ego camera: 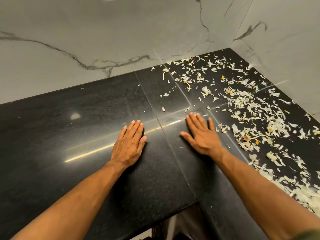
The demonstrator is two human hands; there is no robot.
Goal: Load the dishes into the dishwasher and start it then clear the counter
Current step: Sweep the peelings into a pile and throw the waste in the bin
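Head view, looking down at a corner of a dark polished counter (52, 135) set against marble-veined wall panels (86, 32).

Left hand (129, 141): flat on the counter, palm down, fingers straight and together, holding nothing.

Right hand (201, 134): flat on the counter, palm down, fingers straight and slightly spread, holding nothing. Fingertips just short of the nearest scraps.

Task item, counter debris: pale papery peelings (245, 108), likely garlic or onion skins, scattered thickly over the right portion of the counter from the far corner to the near right edge. A few orange flecks (223, 77) mixed in. One small stray piece (163, 109) lying apart, between the two hands and further back. Left portion of the counter carrying only a few specks.

Dishes and dishwasher: not in view. Loading and starting cannot be confirmed or ruled out from this view.

Progress, as a judgement: counter-clearing stage, not yet done. No dishes standing on the visible surface, consistent with loading being finished, though unproven. Bulk of the peelings remaining.

Remaining work, as a judgement: gathering of the peelings into one heap, removal from the counter, collection of the stray piece. Light, thin scraps likely to slide or cling during a sweep; slow strokes toward the near edge advisable.
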